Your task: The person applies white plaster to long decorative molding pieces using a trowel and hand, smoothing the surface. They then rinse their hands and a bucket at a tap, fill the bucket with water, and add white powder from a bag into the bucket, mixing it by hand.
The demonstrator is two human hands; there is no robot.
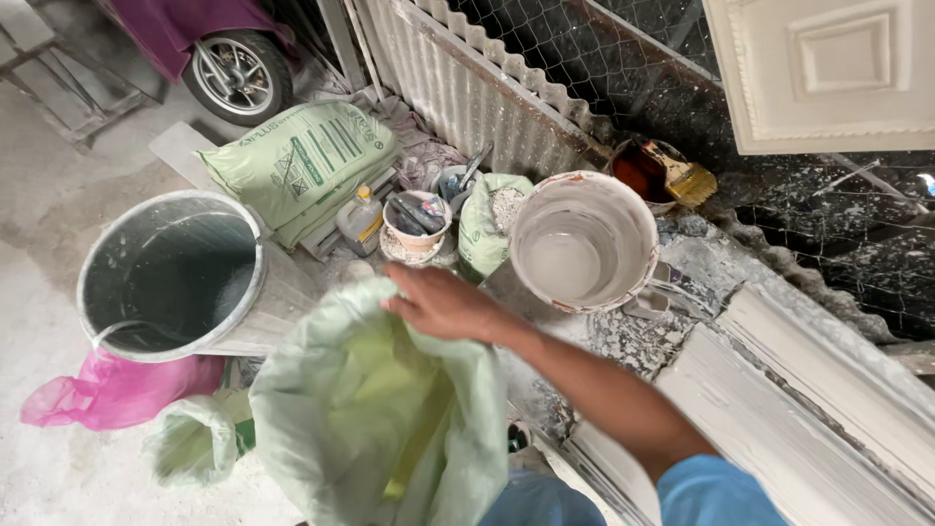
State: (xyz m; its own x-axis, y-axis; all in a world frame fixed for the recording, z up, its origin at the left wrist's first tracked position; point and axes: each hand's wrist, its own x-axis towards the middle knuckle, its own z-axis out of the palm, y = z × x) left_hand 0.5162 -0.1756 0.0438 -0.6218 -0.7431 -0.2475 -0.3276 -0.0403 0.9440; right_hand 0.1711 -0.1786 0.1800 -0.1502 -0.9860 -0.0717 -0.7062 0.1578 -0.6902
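One hand shows in the head view: the right hand (443,304), reaching in from the lower right w/ a blue sleeve at the shoulder, fingers curled over the top edge of a pale green sack (375,409) and gripping its rim; the sack stands open at centre bottom. Left hand not in view. From the left: a pink plastic bag (107,390) lies on the concrete floor (49,244), touching the base of a large dark bucket (166,273) w/ a whitened rim. Behind it, a green printed sack (302,161) lies flat near a scooter wheel (239,73). Centre: a small bottle (360,222), a tub of tools (417,226) and a small open green bag of white powder (492,219). Right of the hand, a white-caked bucket (584,242) holds pale liquid; a brush (682,175) rests on a pot beyond it. White moulded strips (808,409) fill the lower right corner.
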